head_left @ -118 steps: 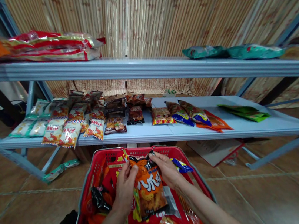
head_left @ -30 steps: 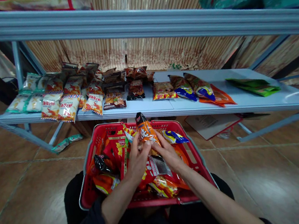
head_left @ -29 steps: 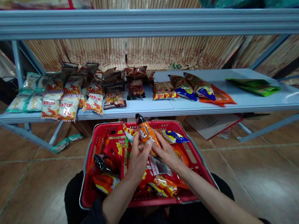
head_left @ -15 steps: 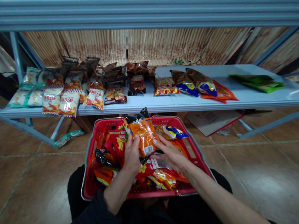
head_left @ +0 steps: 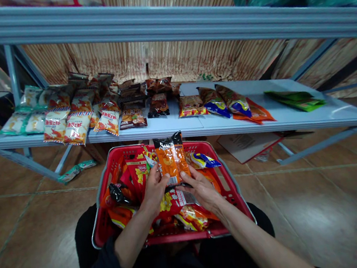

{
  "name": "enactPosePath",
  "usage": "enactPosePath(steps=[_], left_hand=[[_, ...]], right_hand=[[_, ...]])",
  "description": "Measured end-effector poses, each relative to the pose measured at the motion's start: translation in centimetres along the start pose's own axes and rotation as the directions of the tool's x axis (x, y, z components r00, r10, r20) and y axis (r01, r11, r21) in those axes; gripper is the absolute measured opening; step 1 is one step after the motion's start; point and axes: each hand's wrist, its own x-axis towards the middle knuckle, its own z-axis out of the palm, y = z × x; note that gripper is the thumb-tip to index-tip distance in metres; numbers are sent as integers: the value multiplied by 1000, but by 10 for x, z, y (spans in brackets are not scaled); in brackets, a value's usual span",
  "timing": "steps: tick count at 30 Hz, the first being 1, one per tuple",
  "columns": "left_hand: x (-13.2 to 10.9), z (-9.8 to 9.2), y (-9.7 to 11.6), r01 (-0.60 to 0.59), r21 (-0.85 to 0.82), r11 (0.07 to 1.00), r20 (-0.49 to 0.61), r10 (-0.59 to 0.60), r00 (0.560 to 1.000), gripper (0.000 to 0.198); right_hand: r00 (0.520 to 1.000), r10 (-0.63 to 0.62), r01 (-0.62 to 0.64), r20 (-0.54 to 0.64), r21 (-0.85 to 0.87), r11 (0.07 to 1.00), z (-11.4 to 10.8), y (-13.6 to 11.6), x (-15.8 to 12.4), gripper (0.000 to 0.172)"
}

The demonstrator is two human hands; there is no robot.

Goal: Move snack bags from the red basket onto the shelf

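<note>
Between both hands I hold an orange and black snack bag (head_left: 171,157), its back with a barcode towards me. My left hand (head_left: 155,187) grips its lower left side, thumb on the front. On the lower right side, my right hand (head_left: 201,186) grips it the same way, fingers partly hidden behind. The bag is above a red shopping basket (head_left: 106,176) between my knees. In the basket lie red snack bags (head_left: 137,169), a black and orange bag (head_left: 118,193), a yellow and orange bag (head_left: 192,217) and a blue-ended bag (head_left: 205,160).
Ahead stands a metal shelf (head_left: 197,124) with white shrimp-picture bags (head_left: 78,124), brown bags (head_left: 159,104), blue and brown bags (head_left: 233,99) and a flat green bag (head_left: 296,99). A higher shelf beam (head_left: 162,26) crosses above. A teal packet (head_left: 73,172) lies on the tiled floor.
The snack bag has turned from a slight tilt to nearly upright in my hands. The view has shifted a little, so the shelf and basket appear further left.
</note>
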Motion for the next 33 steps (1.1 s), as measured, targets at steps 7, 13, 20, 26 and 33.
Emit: enactPosePath(steps=[7, 13, 20, 26, 33], left_hand=[[-6, -7, -5, 29, 77, 997, -24, -27, 999, 72], [-4, -8, -13, -28, 112, 993, -13, 30, 999, 61], [-3, -10, -17, -66, 152, 986, -5, 67, 998, 58], [-8, -11, -12, -56, 143, 988, 94, 43, 995, 73], [-7, -12, -22, -57, 141, 988, 96, 44, 994, 67]], right_hand=[[999, -8, 7, 49, 21, 1000, -4, 1, -2, 44], [1000, -1, -1, 31, 42, 999, -3, -2, -5, 50], [1000, 15, -18, 26, 96, 995, -9, 4, -2, 50], [1000, -9, 6, 22, 131, 991, -10, 2, -2, 48], [999, 27, -30, 28, 84, 996, -10, 2, -5, 62]])
